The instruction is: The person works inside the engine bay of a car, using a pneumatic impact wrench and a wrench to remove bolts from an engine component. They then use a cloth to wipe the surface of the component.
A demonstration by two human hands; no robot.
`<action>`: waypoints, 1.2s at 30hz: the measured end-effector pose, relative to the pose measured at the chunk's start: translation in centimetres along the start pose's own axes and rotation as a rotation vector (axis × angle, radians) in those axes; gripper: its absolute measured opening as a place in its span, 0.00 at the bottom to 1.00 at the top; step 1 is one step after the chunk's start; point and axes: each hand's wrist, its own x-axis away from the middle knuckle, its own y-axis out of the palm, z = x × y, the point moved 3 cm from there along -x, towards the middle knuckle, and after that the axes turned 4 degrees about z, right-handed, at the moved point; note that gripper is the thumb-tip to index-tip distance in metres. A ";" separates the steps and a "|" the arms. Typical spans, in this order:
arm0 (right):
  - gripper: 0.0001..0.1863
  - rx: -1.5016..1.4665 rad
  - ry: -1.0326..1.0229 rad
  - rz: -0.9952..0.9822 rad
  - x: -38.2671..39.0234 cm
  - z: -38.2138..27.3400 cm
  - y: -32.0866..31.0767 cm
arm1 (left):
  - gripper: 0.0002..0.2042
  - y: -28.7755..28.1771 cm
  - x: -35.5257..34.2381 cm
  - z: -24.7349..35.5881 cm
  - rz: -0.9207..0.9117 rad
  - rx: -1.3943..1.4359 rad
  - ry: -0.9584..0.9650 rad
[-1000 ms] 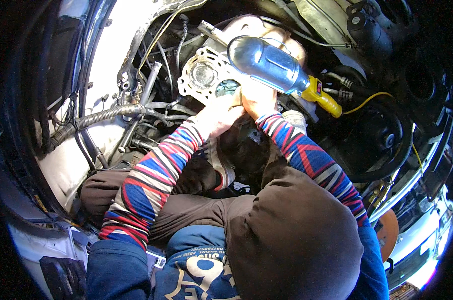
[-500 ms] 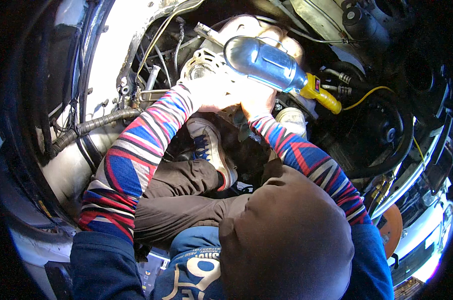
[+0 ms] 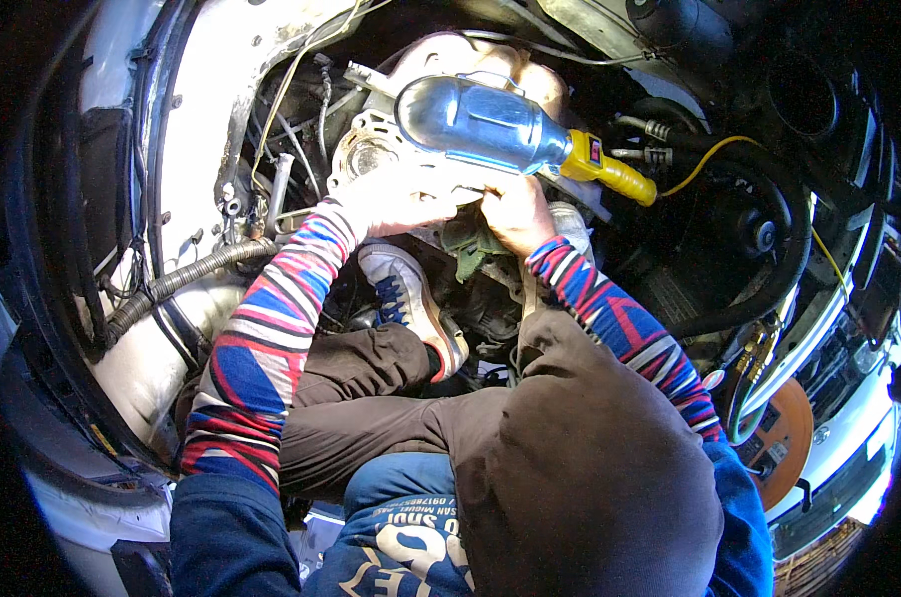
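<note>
Under the bright lamp, my left hand [image 3: 399,204] rests at the near edge of the engine block [image 3: 366,149], fingers curled and washed out by glare. Beside it, my right hand [image 3: 520,217] has its thumb and fingers pinched together. A thin dark bit shows between the two hands, too small to name. Just below them hangs a green cloth [image 3: 470,247]; which hand touches it, if either, is unclear. A caged work lamp [image 3: 480,124] with a yellow handle [image 3: 609,167] lies over the block, right above my fingers.
I sit inside an engine bay, one sneaker [image 3: 405,298] below my hands. A corrugated hose [image 3: 192,279] runs along the left wall. The lamp's yellow cord [image 3: 709,154] trails right, past a thick black hose [image 3: 794,229]. An orange-brown disc [image 3: 784,438] stands at right.
The view has shifted, so the block and lamp sit farther left. My right hand shows more clearly below the lamp, and more of the green cloth is visible.
</note>
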 end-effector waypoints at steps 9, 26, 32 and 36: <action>0.10 -0.023 -0.032 0.040 0.2 -0.2 0.2 | 0.13 5.7 3.5 3.9 0.284 0.543 -0.219; 0.09 -0.261 -0.035 -0.164 -0.3 2.1 -0.6 | 0.16 13.2 1.0 5.7 0.532 1.524 -0.592; 0.14 -0.244 0.162 -0.115 0.0 0.9 -0.9 | 0.16 14.5 0.3 6.0 0.545 1.686 -0.552; 0.20 -0.272 0.222 -0.141 -0.3 0.4 -0.9 | 0.16 15.2 -0.2 6.2 0.590 1.685 -0.573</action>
